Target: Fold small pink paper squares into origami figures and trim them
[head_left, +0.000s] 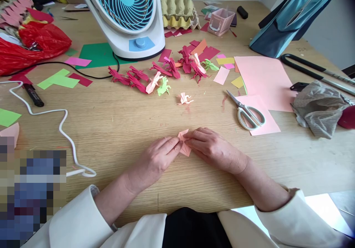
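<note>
A small folded pink paper [185, 150] rests between my two hands near the middle of the wooden table. My left hand [160, 157] has its fingers pressed together on the paper's left side. From the right, my right hand [212, 147] pinches the same paper, its fingertips covering part of it. Beyond the hands sits a small pale pink folded figure [184, 99]. Several red, pink and green folded paper figures [138, 82] lie in a group farther back. To the right, white-handled scissors [246, 113] lie partly on a pink sheet [267, 124].
A white fan [135, 29] stands at the back beside egg cartons [179, 9] and a pink basket [221, 21]. A white cable [65, 126] winds along the left. The blue bag [294, 14] and grey pouch [318, 107] are at right.
</note>
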Demonstrator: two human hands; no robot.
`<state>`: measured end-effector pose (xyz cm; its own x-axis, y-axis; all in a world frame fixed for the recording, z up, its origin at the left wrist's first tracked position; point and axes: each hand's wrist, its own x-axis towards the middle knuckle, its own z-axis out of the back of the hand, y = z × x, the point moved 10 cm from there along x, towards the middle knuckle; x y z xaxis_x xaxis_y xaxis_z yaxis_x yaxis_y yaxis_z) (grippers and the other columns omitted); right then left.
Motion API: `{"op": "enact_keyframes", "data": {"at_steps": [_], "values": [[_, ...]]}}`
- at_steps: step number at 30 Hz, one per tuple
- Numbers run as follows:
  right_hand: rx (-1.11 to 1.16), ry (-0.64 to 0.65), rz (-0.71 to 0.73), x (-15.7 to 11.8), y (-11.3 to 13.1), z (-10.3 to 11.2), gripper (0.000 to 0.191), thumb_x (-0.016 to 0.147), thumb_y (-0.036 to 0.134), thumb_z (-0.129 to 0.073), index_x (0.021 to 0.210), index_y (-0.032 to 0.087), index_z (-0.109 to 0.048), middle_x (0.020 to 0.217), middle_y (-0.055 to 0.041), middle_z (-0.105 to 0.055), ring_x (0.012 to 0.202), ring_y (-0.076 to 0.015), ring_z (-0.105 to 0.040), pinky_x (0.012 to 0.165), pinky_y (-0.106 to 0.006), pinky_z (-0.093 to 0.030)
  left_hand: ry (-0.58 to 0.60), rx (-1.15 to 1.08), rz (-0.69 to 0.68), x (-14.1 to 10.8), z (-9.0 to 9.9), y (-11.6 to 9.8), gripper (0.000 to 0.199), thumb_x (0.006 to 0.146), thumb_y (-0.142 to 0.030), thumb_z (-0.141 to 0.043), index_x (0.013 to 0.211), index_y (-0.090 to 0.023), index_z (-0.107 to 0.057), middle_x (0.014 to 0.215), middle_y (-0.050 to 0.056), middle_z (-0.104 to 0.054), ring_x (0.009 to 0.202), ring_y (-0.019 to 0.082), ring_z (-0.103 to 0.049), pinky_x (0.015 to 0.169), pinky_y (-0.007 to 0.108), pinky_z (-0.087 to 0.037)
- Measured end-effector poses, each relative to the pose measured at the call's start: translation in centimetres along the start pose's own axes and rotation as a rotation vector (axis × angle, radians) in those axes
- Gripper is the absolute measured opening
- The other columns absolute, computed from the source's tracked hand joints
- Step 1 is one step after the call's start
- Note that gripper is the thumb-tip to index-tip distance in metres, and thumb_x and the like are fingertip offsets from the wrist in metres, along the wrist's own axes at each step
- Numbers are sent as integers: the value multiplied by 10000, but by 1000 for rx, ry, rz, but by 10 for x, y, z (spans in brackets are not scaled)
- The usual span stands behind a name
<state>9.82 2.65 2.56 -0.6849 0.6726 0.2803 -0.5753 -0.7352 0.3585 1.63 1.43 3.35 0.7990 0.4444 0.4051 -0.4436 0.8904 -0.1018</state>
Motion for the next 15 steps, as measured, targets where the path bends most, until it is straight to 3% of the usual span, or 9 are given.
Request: {"op": "enact_keyframes", "data": {"at_steps": [15], "values": [[-87, 67, -17, -4, 2, -5, 246, 1007, 173, -403, 1056, 137, -642, 1161, -135, -626, 972, -216, -564, 846, -381, -480, 65, 26, -14, -7, -11, 3, 375, 950, -57, -424, 1304, -100, -540, 1276, 144, -621, 1138, 224, -597, 959, 383, -541]]}}
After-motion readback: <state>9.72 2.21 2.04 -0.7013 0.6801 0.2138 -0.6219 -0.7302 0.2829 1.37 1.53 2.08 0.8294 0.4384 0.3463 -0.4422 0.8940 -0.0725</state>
